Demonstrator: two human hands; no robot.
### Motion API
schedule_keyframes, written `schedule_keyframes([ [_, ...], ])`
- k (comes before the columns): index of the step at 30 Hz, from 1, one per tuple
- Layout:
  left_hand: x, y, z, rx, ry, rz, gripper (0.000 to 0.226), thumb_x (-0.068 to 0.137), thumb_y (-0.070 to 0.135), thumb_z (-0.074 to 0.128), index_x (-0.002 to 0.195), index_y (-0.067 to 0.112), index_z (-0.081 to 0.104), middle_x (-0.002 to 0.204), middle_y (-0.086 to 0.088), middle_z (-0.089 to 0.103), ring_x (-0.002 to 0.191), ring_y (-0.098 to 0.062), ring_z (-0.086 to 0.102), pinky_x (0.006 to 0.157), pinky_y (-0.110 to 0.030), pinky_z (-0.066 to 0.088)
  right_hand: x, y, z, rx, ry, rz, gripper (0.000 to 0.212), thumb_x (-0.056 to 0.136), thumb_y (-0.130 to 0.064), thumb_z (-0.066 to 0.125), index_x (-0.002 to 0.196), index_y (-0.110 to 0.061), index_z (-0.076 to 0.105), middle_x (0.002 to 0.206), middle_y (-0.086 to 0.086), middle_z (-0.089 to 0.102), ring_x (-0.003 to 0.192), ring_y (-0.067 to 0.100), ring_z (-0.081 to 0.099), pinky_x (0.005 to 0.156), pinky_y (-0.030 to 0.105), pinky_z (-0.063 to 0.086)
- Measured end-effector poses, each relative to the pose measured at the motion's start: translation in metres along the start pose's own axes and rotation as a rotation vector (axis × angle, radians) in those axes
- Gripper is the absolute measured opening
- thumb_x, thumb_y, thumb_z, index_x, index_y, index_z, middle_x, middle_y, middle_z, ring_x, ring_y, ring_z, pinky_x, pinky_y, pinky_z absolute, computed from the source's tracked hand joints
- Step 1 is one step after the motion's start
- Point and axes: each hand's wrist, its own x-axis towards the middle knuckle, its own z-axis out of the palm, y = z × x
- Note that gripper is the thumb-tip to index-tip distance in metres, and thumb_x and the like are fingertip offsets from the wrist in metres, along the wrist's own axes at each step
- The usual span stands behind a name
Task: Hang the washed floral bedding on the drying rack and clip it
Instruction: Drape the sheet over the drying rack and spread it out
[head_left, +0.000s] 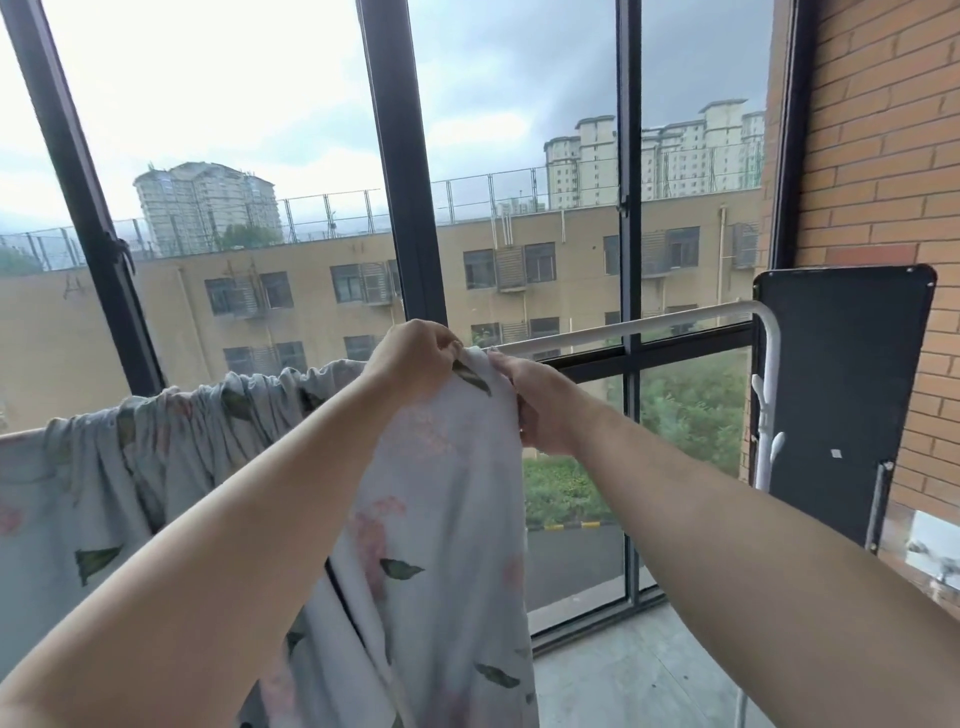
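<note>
Two hands, the left hand (415, 358) and the right hand (537, 408), one floral bedding (436, 493), one white drying rack (649, 325), one black panel (841, 389), one brick wall (883, 156).

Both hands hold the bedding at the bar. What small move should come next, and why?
Probably draw the held edge to the right along the bar. The left hand and right hand pinch the bedding at its top edge. To the left the cloth lies bunched in folds, while the bar to the right is bare. No clip is in view.
</note>
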Motion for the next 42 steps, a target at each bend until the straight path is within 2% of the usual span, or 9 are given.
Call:
schedule_keyframes([
  [6,0.010,0.011,0.004,-0.071,-0.047,-0.038,0.013,0.088,0.022,0.070,0.087,0.028,0.081,0.081,0.012,0.073,0.075,-0.008,0.065,0.054,-0.017,0.045,0.016,-0.001,-0.017,0.154,0.150,0.017,0.036,0.098,-0.043,0.049,0.072,-0.022,0.063,0.061,-0.004,0.054,0.050,0.013,0.050,0.051,0.027,0.036],
  [10,0.019,0.012,0.003,-0.065,-0.087,-0.102,0.007,0.079,0.019,0.075,0.079,0.025,0.077,0.082,0.009,0.071,0.076,-0.009,0.066,0.055,-0.019,0.052,0.022,-0.001,-0.016,0.186,0.190,0.079,0.034,0.100,-0.033,0.042,0.101,-0.011,0.068,0.088,0.010,0.069,0.071,0.023,0.065,0.056,0.024,0.051],
  [12,0.028,0.012,0.002,-0.044,-0.115,-0.090,0.002,0.079,0.023,0.075,0.078,0.021,0.075,0.082,0.005,0.070,0.077,-0.012,0.064,0.062,-0.023,0.053,0.020,-0.003,-0.016,0.100,0.186,0.082,0.025,0.096,-0.018,0.045,0.092,-0.009,0.067,0.077,0.009,0.069,0.054,0.018,0.063,0.044,0.018,0.048],
  [16,0.045,0.012,0.006,0.001,-0.175,-0.081,0.035,0.097,0.041,0.056,0.086,0.011,0.071,0.080,-0.005,0.067,0.072,-0.019,0.056,0.063,-0.028,0.043,0.015,-0.009,-0.018,-0.041,0.197,0.144,0.022,0.088,-0.016,0.044,0.067,-0.016,0.048,0.065,0.003,0.056,0.049,0.017,0.050,0.050,0.019,0.042],
  [20,0.061,0.014,0.007,-0.139,-0.529,-0.127,0.025,0.093,0.023,0.056,0.097,0.006,0.073,0.097,-0.019,0.069,0.082,-0.024,0.061,0.075,-0.032,0.047,0.013,-0.015,-0.015,-0.173,0.170,0.227,0.013,0.076,-0.027,0.052,0.084,-0.017,0.055,0.085,0.002,0.061,0.078,0.022,0.054,0.075,0.033,0.045],
  [24,0.068,0.013,0.003,-0.333,-0.753,-0.279,0.027,0.090,0.024,0.058,0.089,0.003,0.075,0.085,-0.019,0.070,0.070,-0.028,0.064,0.067,-0.033,0.051,0.016,-0.020,-0.013,-0.133,0.160,0.128,0.011,0.075,-0.022,0.055,0.083,-0.018,0.062,0.076,-0.001,0.063,0.074,0.019,0.055,0.066,0.031,0.041],
  [29,0.073,0.012,0.011,-0.288,-0.627,-0.318,0.038,0.092,0.020,0.042,0.054,0.016,0.047,0.048,-0.004,0.046,0.040,-0.016,0.041,0.044,-0.022,0.032,0.030,-0.023,-0.009,0.046,0.309,-0.138,0.017,0.085,-0.032,0.061,0.074,-0.020,0.065,0.069,0.000,0.062,0.066,0.019,0.056,0.060,0.030,0.041],
  [33,0.077,0.008,0.014,-0.296,-0.603,-0.315,0.037,0.082,0.021,0.044,0.045,0.018,0.045,0.047,-0.004,0.042,0.040,-0.018,0.037,0.048,-0.025,0.028,0.032,-0.024,-0.013,0.076,0.487,-0.177,0.023,0.092,-0.023,0.055,0.070,-0.019,0.061,0.049,-0.006,0.051,0.047,0.013,0.047,0.041,0.020,0.034],
  [42,0.081,0.016,0.012,-0.383,-0.466,-0.230,0.019,0.076,0.021,0.051,0.057,0.017,0.052,0.056,-0.005,0.049,0.047,-0.018,0.042,0.053,-0.029,0.035,0.025,-0.011,-0.023,-0.131,0.606,-0.175,0.024,0.091,-0.023,0.063,0.098,-0.003,0.073,0.073,0.003,0.058,0.063,0.019,0.050,0.051,0.025,0.034],
])
